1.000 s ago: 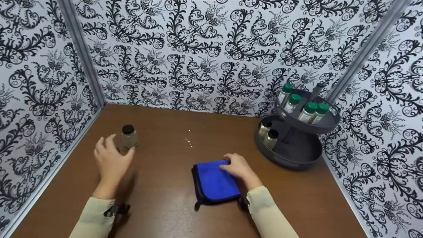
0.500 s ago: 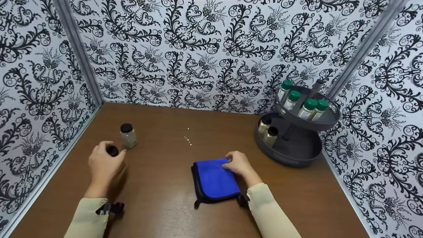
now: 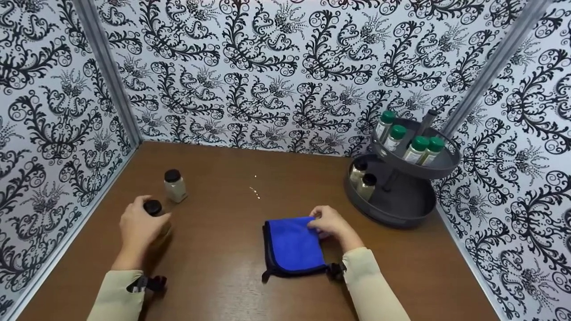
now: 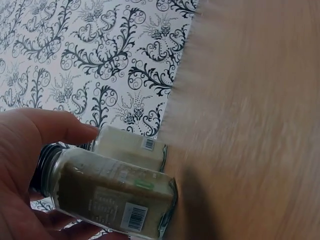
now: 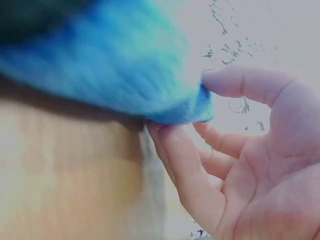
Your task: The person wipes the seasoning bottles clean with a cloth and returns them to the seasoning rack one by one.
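Observation:
My left hand grips a glass spice jar with a black lid, thumb on one side and fingers on the other. The jar is upright at table level, its contents brownish and pale; whether its base touches the table I cannot tell. Just beyond it stands a second black-lidded spice jar. On the right, a folded blue cloth with black edging lies on the table. My right hand pinches its far right corner between thumb and fingers, the corner slightly raised in the right wrist view.
A dark grey two-tier round rack stands at the back right. Several green-capped jars are on its upper tier, two black-lidded jars on the lower. Small pale crumbs dot the mid-table. Patterned walls enclose the table.
My left hand has come down and closed round the nearer jar. My right hand has shifted slightly right, drawing the cloth's corner with it.

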Action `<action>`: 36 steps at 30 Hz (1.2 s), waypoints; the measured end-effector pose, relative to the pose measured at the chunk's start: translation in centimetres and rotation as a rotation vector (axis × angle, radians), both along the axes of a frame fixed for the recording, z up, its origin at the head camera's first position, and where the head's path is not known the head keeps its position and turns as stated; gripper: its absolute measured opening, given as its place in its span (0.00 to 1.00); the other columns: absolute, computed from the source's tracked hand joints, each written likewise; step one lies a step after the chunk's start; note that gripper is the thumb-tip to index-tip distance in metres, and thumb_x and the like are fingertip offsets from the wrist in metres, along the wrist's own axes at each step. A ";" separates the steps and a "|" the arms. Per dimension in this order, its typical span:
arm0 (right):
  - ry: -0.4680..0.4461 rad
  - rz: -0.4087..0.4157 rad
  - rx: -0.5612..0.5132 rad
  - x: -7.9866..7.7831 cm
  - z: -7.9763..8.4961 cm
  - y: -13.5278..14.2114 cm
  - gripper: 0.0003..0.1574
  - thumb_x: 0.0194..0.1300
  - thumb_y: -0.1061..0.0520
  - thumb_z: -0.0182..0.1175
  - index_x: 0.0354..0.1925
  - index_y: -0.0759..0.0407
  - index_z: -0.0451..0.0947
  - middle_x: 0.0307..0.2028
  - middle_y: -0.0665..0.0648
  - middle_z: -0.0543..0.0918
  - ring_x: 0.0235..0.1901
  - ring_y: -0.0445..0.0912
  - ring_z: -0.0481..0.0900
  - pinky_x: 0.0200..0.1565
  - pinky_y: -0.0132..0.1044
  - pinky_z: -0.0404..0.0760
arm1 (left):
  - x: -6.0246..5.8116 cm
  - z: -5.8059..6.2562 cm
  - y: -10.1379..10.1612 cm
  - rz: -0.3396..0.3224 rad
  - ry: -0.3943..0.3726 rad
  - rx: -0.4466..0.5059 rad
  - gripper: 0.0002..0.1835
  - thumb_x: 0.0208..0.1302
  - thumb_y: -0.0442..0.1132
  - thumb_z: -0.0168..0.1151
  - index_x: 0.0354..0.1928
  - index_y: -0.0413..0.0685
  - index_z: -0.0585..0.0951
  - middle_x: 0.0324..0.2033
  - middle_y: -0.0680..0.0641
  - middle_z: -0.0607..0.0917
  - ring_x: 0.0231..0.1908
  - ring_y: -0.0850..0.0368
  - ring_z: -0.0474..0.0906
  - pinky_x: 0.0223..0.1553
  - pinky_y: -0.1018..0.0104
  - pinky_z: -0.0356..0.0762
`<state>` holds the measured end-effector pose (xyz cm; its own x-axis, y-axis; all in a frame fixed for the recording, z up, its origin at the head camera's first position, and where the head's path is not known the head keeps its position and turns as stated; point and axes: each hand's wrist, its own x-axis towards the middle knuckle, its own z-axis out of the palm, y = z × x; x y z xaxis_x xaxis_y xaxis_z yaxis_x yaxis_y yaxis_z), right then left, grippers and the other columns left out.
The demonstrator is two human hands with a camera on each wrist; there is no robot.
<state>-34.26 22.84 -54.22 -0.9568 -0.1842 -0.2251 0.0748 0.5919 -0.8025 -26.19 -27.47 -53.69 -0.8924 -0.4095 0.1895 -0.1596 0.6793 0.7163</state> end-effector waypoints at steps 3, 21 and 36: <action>-0.053 0.006 -0.074 0.0 0.2 0.5 0.11 0.55 0.65 0.70 0.38 0.61 0.79 0.30 0.52 0.76 0.24 0.43 0.73 0.22 0.33 0.81 | 0.1 -0.2 -0.3 -0.017 -0.028 0.006 0.40 0.59 0.48 0.77 0.70 0.37 0.72 0.60 0.23 0.78 0.59 0.24 0.75 0.63 0.30 0.71; -0.158 -0.192 -0.445 -0.7 0.0 0.8 0.11 0.61 0.67 0.62 0.44 0.66 0.79 0.28 0.51 0.79 0.24 0.41 0.81 0.24 0.31 0.84 | 0.0 -1.0 -0.2 -0.015 -0.033 0.141 0.39 0.54 0.41 0.75 0.67 0.38 0.72 0.60 0.29 0.80 0.57 0.33 0.76 0.59 0.37 0.75; -0.093 -0.114 -0.635 -0.8 0.6 0.9 0.06 0.63 0.69 0.62 0.38 0.61 0.80 0.30 0.50 0.82 0.27 0.41 0.84 0.30 0.34 0.86 | -0.4 -2.0 0.2 -0.002 -0.066 0.237 0.34 0.50 0.41 0.80 0.56 0.39 0.75 0.53 0.33 0.82 0.52 0.39 0.76 0.52 0.47 0.75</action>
